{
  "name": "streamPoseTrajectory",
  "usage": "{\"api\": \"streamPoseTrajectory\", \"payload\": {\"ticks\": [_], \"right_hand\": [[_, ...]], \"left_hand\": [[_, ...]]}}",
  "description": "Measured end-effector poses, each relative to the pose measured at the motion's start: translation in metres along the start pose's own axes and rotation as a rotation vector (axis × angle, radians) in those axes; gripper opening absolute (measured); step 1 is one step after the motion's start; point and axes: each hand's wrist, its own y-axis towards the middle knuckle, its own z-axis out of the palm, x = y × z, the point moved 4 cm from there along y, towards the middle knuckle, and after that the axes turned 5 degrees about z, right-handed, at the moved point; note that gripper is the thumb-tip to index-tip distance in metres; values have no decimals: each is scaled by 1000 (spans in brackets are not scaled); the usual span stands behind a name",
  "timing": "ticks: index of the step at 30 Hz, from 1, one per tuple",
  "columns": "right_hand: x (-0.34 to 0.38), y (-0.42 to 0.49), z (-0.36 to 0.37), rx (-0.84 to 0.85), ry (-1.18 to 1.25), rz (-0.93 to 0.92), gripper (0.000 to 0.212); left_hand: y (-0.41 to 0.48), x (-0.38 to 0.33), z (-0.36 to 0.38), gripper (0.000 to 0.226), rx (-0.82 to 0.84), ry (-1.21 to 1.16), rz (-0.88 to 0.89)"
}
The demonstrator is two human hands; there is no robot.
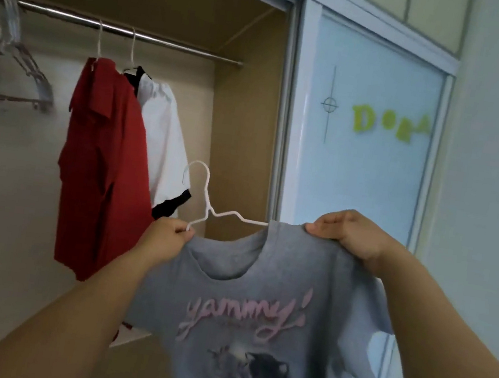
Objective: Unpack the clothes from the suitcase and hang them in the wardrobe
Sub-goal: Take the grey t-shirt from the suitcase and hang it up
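I hold up a grey T-shirt (258,302) with pink lettering and a cat print in front of the open wardrobe. My left hand (168,235) pinches the left arm of a white wire hanger (207,205) together with the shirt's left shoulder. The hanger's right arm runs into the neck opening, and its hook stands free above. My right hand (350,235) grips the shirt's right shoulder. On the metal rail (172,43) hang a red shirt (101,161) and a white shirt with black trim (162,135).
Several clear empty hangers (8,68) hang at the rail's left end. A frosted sliding door (366,147) with green letters covers the wardrobe's right half. The wardrobe side wall (244,124) stands just right of the hung shirts. A pale wall is at far right.
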Motion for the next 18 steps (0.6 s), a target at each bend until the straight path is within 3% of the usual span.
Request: {"api": "streamPoseTrajectory", "payload": {"ticks": [8,13,18], "right_hand": [[1,4,-24,-150,17,22,18],[6,19,-25,-245,46,19,20],[28,40,-8,-352,19,-31,20]], "left_hand": [[36,-32,28,20,32,11,-4],[41,-55,36,59,236,93,22],[34,-79,33,60,270,462,204]]}}
